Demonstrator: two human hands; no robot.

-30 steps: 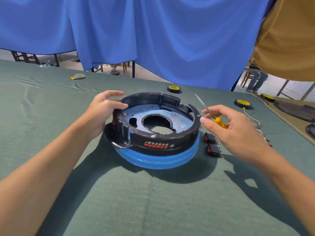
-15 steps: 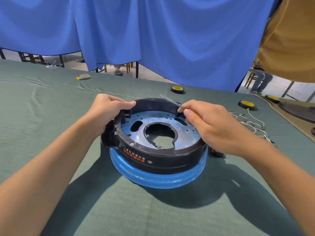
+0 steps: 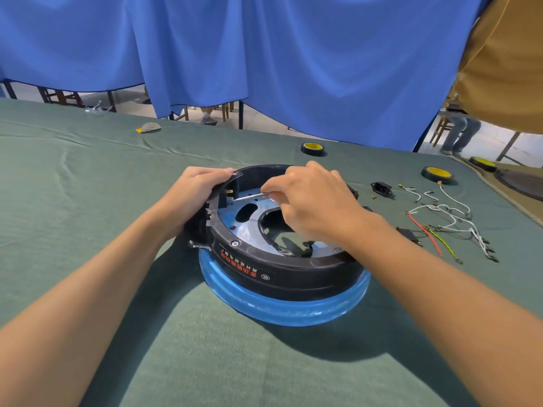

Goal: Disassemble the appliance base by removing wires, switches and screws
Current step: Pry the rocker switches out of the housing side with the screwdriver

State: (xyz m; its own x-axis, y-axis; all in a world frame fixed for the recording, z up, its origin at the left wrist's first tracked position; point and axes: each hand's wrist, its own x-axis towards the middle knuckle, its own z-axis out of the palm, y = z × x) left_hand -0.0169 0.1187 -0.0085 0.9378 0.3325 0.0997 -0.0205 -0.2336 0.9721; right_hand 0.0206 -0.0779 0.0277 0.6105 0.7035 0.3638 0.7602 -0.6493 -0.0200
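A person worked on an appliance base (image 3: 282,277) that sat near the middle of the green-covered worktop (image 3: 88,201), open side up, its black ring resting on a blue rim. The left hand (image 3: 194,195) gripped the base's far left wall, fingers curled over the rim. The right hand (image 3: 311,207) pinched a screwdriver (image 3: 249,197), whose thin shaft lay nearly level and pointed at a small fitting with metal tabs (image 3: 230,193) inside that wall. We judged the step in hand to be freeing a switch, or the screw that held it, at that spot. Loose wires (image 3: 446,218) and a black power socket (image 3: 381,188) already lay on the cloth to the right, well apart from the base. As we read it, the next move called for the tip to seat squarely on the fastener while the left hand braced the ring against turning. A slip could have sent the blade skidding across the metal plate (image 3: 246,230). We could not tell whether the tip touched the fitting, nor whether that fitting was a switch or a terminal block. The screwdriver's handle was hidden inside the right hand, and that hand and wrist covered the ring's far right side. A dark part (image 3: 410,234) beside the right forearm was half hidden, and we could not name it. The red print on the ring's front was too small to read.
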